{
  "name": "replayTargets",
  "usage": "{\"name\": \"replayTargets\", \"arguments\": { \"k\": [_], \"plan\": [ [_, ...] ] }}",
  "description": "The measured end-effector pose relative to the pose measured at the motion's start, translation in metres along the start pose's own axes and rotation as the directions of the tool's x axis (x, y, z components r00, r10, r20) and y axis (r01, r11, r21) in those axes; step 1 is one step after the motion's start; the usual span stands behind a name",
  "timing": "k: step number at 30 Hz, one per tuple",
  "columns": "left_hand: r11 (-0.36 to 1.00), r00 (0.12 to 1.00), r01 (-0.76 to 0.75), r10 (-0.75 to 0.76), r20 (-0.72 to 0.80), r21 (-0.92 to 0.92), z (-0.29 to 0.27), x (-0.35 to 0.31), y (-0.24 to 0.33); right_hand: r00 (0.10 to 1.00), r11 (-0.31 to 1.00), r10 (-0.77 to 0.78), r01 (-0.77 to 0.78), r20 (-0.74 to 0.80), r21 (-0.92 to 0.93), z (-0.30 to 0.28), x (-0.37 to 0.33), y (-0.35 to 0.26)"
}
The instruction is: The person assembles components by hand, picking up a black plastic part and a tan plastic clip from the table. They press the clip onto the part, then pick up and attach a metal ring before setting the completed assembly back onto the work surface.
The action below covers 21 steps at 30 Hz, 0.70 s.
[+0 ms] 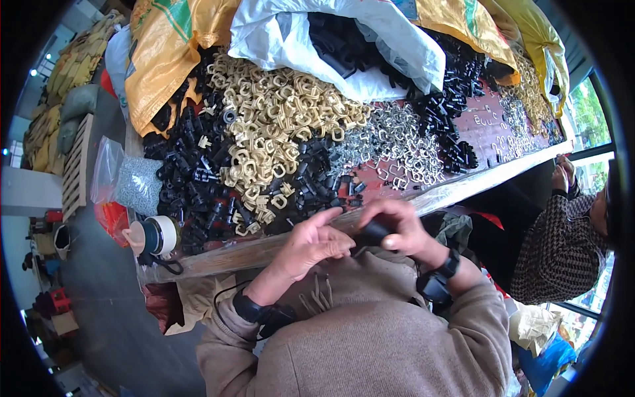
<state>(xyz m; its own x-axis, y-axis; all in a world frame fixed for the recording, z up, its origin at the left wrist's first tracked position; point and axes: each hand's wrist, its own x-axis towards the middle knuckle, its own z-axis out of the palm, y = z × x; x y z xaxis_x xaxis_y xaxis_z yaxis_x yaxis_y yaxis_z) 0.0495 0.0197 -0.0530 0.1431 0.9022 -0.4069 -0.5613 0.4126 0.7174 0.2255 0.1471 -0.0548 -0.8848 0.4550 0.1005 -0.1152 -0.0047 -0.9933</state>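
Both hands are raised just in front of the table's near edge, close together. My right hand has its thumb and fingers curled round a black plastic part, partly hidden by the fingers. Beside it, my left hand has its fingertips pressed together near that part; whatever they hold is too small to make out. Beyond the hands lie heaps of black plastic parts, beige ring-shaped parts and small silvery metal hooks.
A white sack and an orange sack spill parts across the table. A cup and a clear bag of small grey pieces stand at its left end. Another person in a checked sleeve sits at the right.
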Motion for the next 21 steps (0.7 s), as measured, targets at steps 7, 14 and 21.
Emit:
{"name": "replayTargets", "arguments": {
  "k": [7, 14, 21],
  "plan": [
    [0.77, 0.806, -0.238, 0.496, -0.322, 0.592, -0.063, -0.038, 0.01, 0.702, 0.634, 0.465, -0.689, -0.539, -0.351, -0.087, -0.153, -0.012],
    [0.154, 0.632, 0.226, 0.728, -0.265, 0.962, -0.076, -0.054, 0.03, 0.75, -0.008, 0.262, -0.627, -0.607, -0.779, -0.092, -0.225, 0.003],
    [-0.105, 0.621, 0.373, 0.767, -0.164, 0.922, -0.091, -0.057, 0.031, 0.923, 0.445, -0.033, -0.33, -0.384, -0.832, -0.063, -0.077, -0.017]
  ]
}}
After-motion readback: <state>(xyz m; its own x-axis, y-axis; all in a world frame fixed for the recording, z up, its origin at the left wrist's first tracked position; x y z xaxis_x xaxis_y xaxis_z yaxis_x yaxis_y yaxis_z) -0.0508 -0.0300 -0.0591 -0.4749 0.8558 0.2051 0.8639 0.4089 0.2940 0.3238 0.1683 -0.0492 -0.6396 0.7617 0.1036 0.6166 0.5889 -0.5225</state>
